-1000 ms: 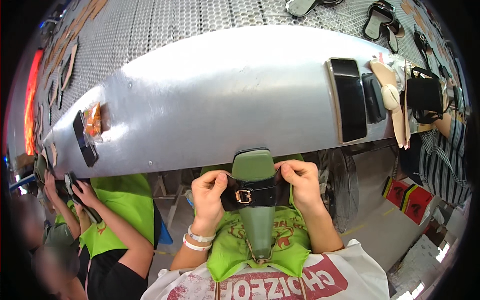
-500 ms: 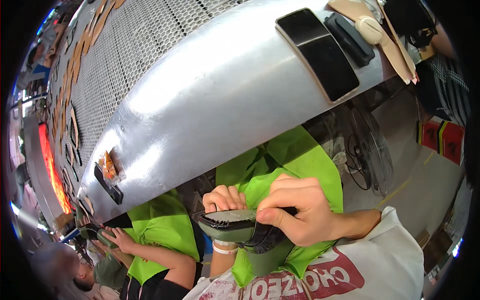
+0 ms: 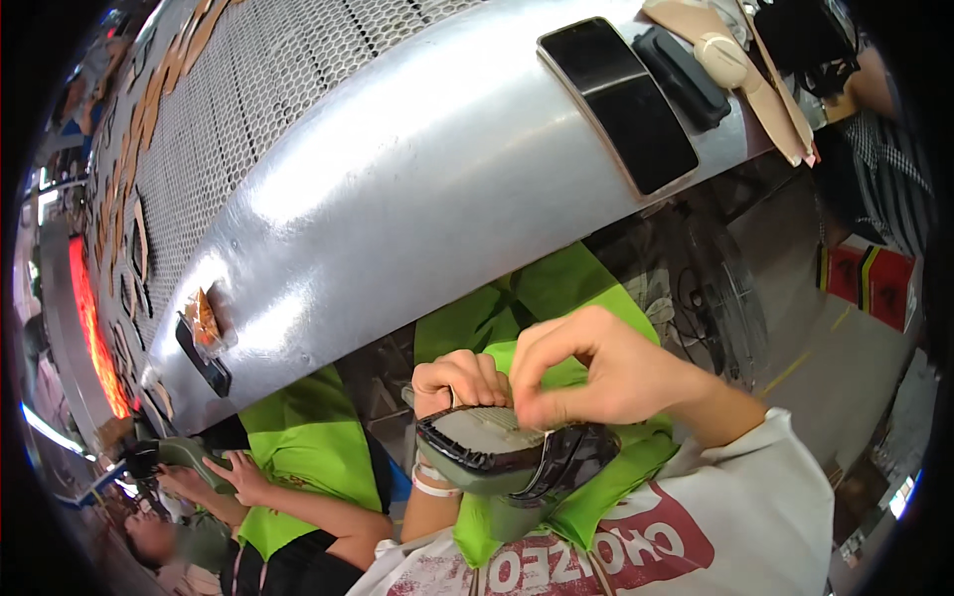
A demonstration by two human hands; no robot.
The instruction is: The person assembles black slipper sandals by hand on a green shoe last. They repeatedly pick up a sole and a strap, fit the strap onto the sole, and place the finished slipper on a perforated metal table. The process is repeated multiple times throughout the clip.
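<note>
Shoe first: it's on my side of the metal table, off the tabletop, tipped over with its pale underside facing up, above the green apron.

I have the left hand on the table side of the toe, fingers curled over the edge, gripping it. I have the right hand over the sole, fingers bent in a loop and tips down at the sole's edge; can't tell whether they pinch the material or only press on it.

Progress, as I read it: the green last is in the shoe, the glossy black strap lies across it, and the black material around the toe is turned over onto the underside in small pleats. That portion looks mostly done. The stretch under my right fingertips is hidden, so I'd call it in work, not finished. The underside's middle is bare, no outsole on it, so bottoming seems left. Heel end I can't judge from here.

Further along the table's near edge, to the left, a co-worker's hand is on another green last; can't judge its stage.
</note>
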